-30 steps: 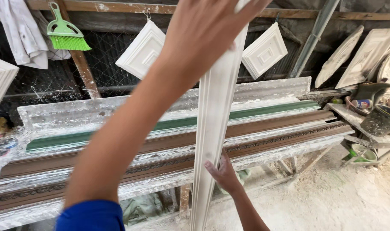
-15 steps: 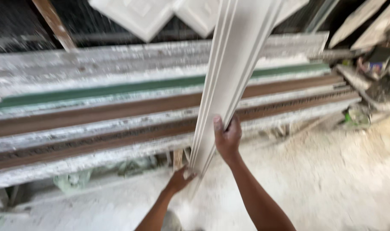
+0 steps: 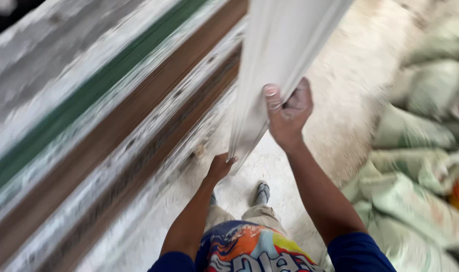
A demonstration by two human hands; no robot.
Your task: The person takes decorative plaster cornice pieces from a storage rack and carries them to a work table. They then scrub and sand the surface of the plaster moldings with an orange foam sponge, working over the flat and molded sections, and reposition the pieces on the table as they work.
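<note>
A long white plaster moulding strip (image 3: 277, 60) hangs upright in front of me, its top out of frame. My right hand (image 3: 289, 113) grips its right edge, thumb across the front face. Lower down, my left hand (image 3: 220, 167) holds the strip's bottom end. The bottom tip hovers above the dusty white floor (image 3: 350, 85), near my feet.
A long workbench (image 3: 88, 126) with green, brown and white mould channels runs diagonally along the left. Several filled pale sacks (image 3: 420, 166) are piled on the right. My sandalled foot (image 3: 261, 192) stands on the floor between them.
The view has swung down and to the right, so the bench now runs diagonally. My left hand dropped from the top of the strip to its bottom end, and the sacks came into view.
</note>
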